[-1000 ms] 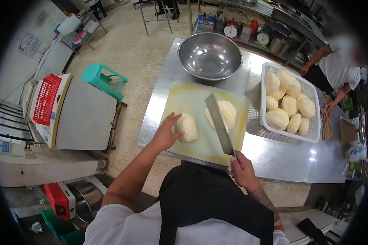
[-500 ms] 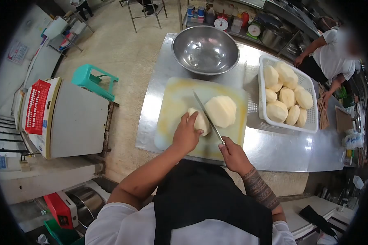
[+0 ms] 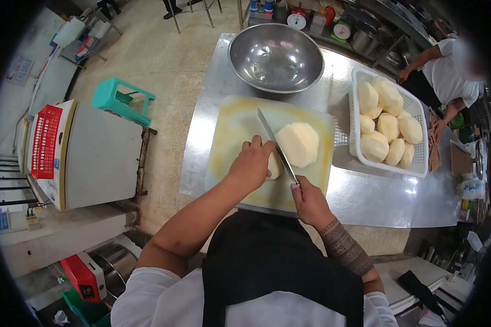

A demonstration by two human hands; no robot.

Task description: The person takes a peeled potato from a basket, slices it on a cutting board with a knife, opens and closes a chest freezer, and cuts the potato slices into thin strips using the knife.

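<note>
My left hand (image 3: 251, 166) rests over a peeled pale piece (image 3: 274, 166) on the cutting board (image 3: 232, 128), covering much of it, fingers bent on its top. In my right hand (image 3: 309, 201) is the handle of a large knife (image 3: 278, 149), its blade pointing up and left along the right side of that piece. Just right of the blade lies another pale piece (image 3: 299, 144), its broad face up. A steel bowl (image 3: 275, 57) stands beyond the board.
Right of the board, a white basket (image 3: 390, 168) holds several peeled pieces on the steel table (image 3: 365, 201). Another person (image 3: 447, 73) stands at the far right, near a brown cloth (image 3: 434, 141). A green stool (image 3: 120, 103) stands left of the table.
My left hand has moved right with the piece, up to the knife. The blade has shifted left, off the other piece and between the two. The view has shifted slightly.
</note>
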